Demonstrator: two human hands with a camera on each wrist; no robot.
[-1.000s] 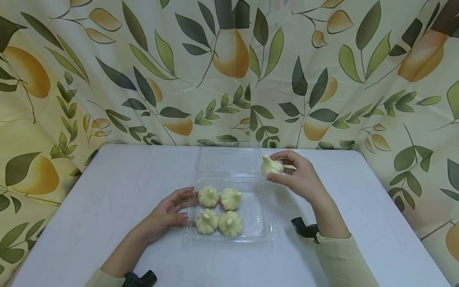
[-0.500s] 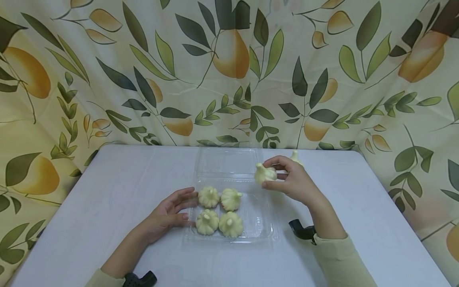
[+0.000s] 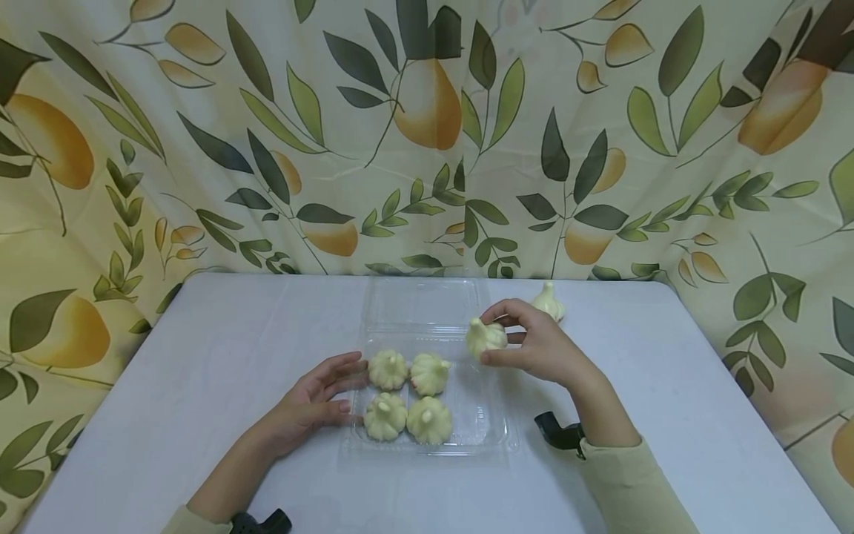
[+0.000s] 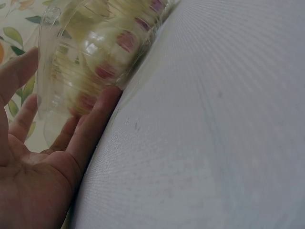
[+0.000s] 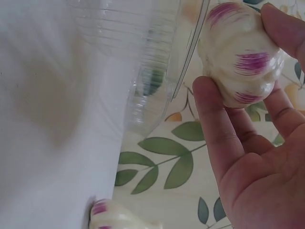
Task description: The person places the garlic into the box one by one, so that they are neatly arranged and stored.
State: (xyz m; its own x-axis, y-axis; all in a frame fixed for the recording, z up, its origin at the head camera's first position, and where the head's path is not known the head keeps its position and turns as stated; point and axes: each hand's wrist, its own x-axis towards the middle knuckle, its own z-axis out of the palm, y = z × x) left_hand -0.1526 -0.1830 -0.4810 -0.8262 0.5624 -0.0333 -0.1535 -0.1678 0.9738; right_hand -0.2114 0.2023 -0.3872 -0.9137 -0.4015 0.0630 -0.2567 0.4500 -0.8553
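My right hand (image 3: 537, 345) holds a garlic bulb (image 3: 485, 338) between thumb and fingers, over the right back part of a clear plastic clamshell box (image 3: 477, 404). In the right wrist view, purple streaks mark the pale underside of this garlic bulb (image 5: 243, 57). Several more bulbs, among them a garlic bulb (image 3: 430, 420), sit in the box's left half in two rows. My left hand (image 3: 308, 399) rests at the box's left side with its fingers extended. The left wrist view shows those fingers (image 4: 97, 117) against the clear box wall (image 4: 47, 62).
Another garlic bulb (image 3: 548, 302) stands on the white table (image 3: 267, 326) behind my right hand. The box's lid (image 3: 423, 300) lies folded back toward the table's far edge. Behind it hangs a curtain (image 3: 414, 170) printed with fruit and leaves.
My right hand has carried its garlic bulb left and toward me, to above the box. The bulb behind that hand has come into fuller view. My left hand stays in place.
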